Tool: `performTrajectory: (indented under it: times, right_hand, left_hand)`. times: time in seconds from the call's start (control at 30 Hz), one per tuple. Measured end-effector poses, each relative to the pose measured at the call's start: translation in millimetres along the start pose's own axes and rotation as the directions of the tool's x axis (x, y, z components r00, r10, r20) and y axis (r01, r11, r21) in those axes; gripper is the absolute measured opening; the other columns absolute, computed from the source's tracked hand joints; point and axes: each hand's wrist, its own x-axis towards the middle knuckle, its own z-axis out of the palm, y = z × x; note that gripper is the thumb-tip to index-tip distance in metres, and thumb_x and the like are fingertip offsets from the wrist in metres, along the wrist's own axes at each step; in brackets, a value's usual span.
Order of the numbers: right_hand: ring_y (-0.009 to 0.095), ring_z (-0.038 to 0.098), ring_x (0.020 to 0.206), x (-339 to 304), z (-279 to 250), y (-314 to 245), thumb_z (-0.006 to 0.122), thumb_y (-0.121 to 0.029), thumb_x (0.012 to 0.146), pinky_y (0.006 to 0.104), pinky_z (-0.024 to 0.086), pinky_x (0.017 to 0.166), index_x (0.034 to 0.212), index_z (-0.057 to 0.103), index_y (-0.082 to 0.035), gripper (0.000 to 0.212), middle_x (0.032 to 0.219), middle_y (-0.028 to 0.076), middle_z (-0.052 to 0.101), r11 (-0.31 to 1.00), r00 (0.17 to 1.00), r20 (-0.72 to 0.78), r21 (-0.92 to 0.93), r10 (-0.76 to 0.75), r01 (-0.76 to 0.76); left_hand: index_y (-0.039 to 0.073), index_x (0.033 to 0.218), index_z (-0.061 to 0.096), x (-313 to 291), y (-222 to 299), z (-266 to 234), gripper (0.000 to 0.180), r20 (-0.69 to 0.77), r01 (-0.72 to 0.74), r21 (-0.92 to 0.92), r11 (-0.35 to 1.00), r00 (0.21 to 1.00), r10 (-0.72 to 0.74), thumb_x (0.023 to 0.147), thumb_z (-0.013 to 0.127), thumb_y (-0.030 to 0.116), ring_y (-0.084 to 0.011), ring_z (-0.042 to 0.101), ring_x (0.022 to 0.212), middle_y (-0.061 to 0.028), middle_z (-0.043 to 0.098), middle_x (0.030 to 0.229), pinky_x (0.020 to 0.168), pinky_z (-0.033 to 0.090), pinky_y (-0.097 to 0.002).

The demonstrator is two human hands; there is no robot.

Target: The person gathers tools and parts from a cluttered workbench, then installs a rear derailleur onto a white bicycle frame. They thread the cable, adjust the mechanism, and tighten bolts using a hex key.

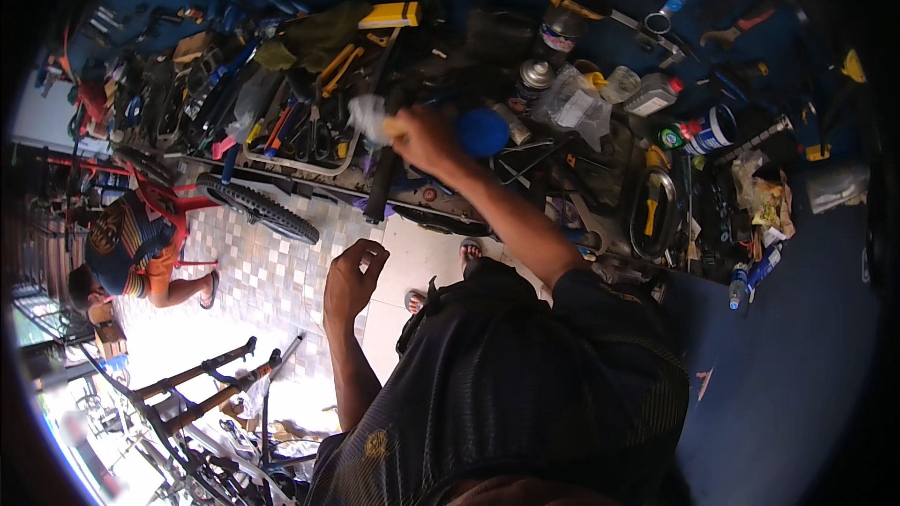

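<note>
My right hand (427, 141) reaches over the cluttered workbench (412, 195), its fingers closed on a small pale-yellow thing with a whitish, blurred end (367, 118). Motion smear hides what kind of thing it is. Just right of that hand sits a round blue lid or bowl (483, 132). A dark bar with a grip-like end (379, 189) juts over the bench's front edge below it. My left hand (352, 283) is raised in front of the bench with its fingers curled and the tips pressed together; whatever they may hold is too small to make out.
Pliers, a yellow-handled tool (339, 70) and other tools crowd the bench's left part. A spray can (532, 82) and bottles (654, 94) stand at the right. A bicycle tyre (262, 211) lies below the bench; bicycle forks (211, 389) are lower left. Another person (131, 244) sits at left.
</note>
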Motion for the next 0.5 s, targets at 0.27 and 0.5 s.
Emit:
performTrajectory:
  times: [0.27,0.5]
  right_hand:
    - [0.039,0.074,0.092,95,-142,-20,0.079,-0.044,0.089,0.0481,0.057,0.075,0.109,0.062,-0.003,0.049,0.096,0.020,0.074,0.989,0.928,-0.353,0.129,0.120,-0.078]
    - [0.039,0.067,0.112,91,-109,26,0.079,-0.047,0.087,0.0490,0.054,0.093,0.131,0.060,-0.004,0.064,0.118,0.023,0.070,0.850,0.937,-0.341,-0.513,-0.076,-0.118]
  left_hand:
    - [0.003,0.111,0.070,-11,-30,7,0.024,-0.194,0.053,-0.100,0.994,0.978,-0.072,0.095,0.075,0.019,-0.0332,0.073,0.093,-0.0173,0.074,0.103,0.074,0.057,-0.0419]
    - [-0.001,0.148,0.046,60,-52,54,0.074,-0.313,-0.020,0.011,1.000,0.949,0.022,0.091,0.078,0.033,-0.0480,0.061,0.121,-0.0301,0.063,0.131,0.100,0.050,-0.0527]
